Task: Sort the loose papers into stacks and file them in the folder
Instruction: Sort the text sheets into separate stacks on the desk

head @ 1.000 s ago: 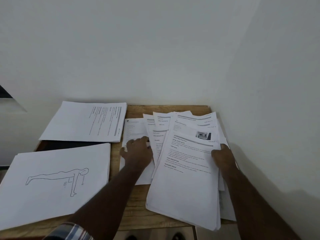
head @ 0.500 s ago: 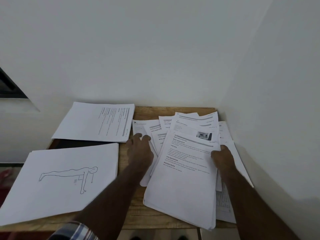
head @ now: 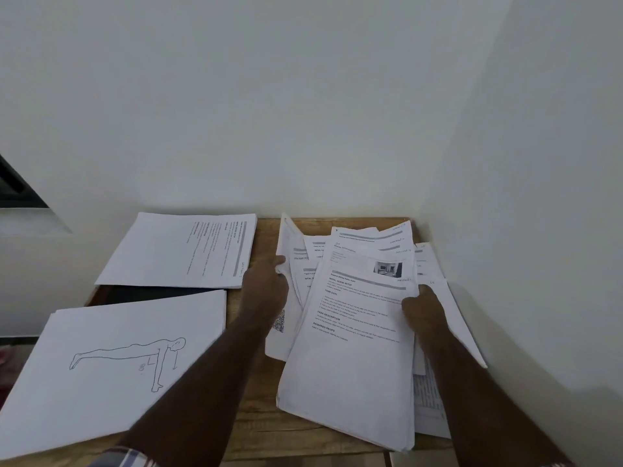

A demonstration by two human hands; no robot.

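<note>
On the desk (head: 259,429), two sorted stacks lie left; at centre the left hand (head: 266,288) pinches one sheet (head: 286,251), while the right hand (head: 421,308) clamps the loose papers (head: 350,348). Best peel slowly, so neighbouring sheets stay put.

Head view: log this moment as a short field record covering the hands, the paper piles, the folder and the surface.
left hand: pinches the raised edge of one sheet at the left of the loose pile
right hand: grips the right edge of the loose pile
sorted stacks: text stack at back left; push-up drawing stack at front left
folder: dark edge shows between the two stacks; mostly hidden
surface: wooden table set in a wall corner
</note>
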